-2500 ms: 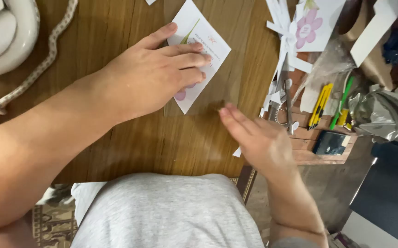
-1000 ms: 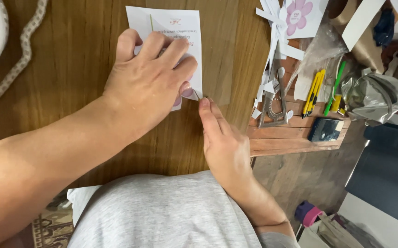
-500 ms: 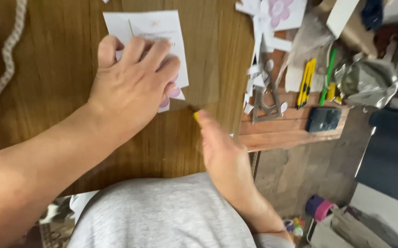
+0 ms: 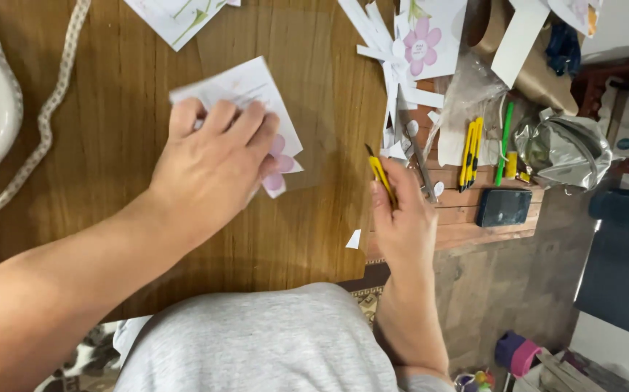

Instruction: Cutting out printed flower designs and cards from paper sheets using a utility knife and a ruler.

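Note:
My left hand lies flat on a white paper card with a pink flower printed on it, pinning it to the wooden table. The card's lower corner with pink petals sticks out past my fingers. My right hand is at the table's right edge, closed on a yellow utility knife whose tip points up and to the left, apart from the card.
White paper scraps and a pink flower cutout lie at the top right. Scissors, yellow and green cutters, a black phone and a crumpled silver bag sit on a wooden shelf. A cord runs at the left.
My right hand left the card's edge, moved right and took hold of the yellow utility knife. My left hand stayed pressed on the card, which has turned slightly.

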